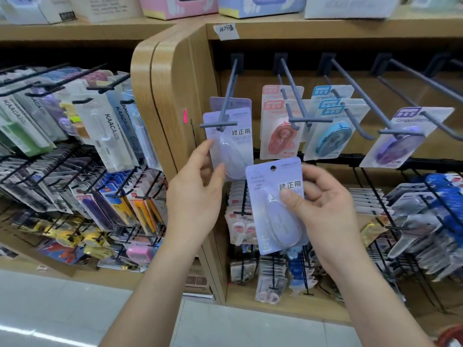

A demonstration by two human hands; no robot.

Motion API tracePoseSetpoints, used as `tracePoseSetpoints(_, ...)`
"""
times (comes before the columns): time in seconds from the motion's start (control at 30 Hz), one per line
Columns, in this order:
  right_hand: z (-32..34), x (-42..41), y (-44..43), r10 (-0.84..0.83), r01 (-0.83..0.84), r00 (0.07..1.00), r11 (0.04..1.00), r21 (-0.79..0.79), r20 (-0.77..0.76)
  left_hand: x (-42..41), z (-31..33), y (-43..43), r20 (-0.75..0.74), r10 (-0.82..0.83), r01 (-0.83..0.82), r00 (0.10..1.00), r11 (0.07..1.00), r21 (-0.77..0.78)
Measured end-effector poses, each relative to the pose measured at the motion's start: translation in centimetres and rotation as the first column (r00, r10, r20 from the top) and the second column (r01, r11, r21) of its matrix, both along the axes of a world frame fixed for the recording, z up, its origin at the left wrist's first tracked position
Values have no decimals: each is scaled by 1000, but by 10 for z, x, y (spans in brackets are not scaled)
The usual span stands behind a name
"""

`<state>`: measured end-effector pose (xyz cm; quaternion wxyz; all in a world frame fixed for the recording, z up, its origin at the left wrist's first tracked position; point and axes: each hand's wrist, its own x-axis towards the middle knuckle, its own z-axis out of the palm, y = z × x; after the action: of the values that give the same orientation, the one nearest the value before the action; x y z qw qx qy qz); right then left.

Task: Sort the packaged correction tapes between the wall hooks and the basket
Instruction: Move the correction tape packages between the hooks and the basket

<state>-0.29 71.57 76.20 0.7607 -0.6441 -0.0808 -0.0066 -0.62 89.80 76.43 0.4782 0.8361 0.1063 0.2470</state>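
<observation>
Though below the hook (228,102), correction tape (265,194) in right hand (325,211)

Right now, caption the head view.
Right hand holds a lilac correction tape pack; left hand pinches the hung pack on the grey hook.

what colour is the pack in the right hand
Pale lilac pack, held by the right hand; head view shows it.

You see matt grey metal hooks (226,101), a pale lilac card pack (271,196) under a glossy clear plastic blister, and smooth wood-grain shelving (165,78).
</observation>
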Motion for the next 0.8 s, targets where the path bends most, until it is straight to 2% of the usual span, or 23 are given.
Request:
tracePoseSetpoints(0.07, -1, 1, 2, 20, -20, 999, 1000, -11, -25, -10, 4, -2, 86, -36, 36, 996, 999, 7)
tracePoseSetpoints(0.13, -3, 2, 6, 50, -50, 999, 999, -19, -12, -16, 12, -10, 99, -190, 202, 977, 971, -131)
tracePoseSetpoints(0.2, -4, 2, 10, 86, -85, 996, 996, -30, 22, -17, 17, -17, 98, -308, 324, 946, 902, -285)
tracePoseSetpoints(0.33, -3, 3, 15, 247, -244, 968, 968, -54, 55, -10, 20, -12, 211, -208, 275, 955, 886, -373)
tracePoseSetpoints(0.43, -4, 2, 16, 343, -332, 938, 930, -157, 47, -5, 27, -3, 297, -121, 242, 947, 876, -416)
tracePoseSetpoints(0.63, -4, 4, 30, 285, -277, 958, 942, -191, 18, 11, 33, 1, 348, -15, 152, 937, 917, -369)
tracePoseSetpoints(0.8, -6, 3, 35, 243, -241, 970, 943, -229, -20, 22, 30, 3, 342, -47, 193, 939, 893, -406)
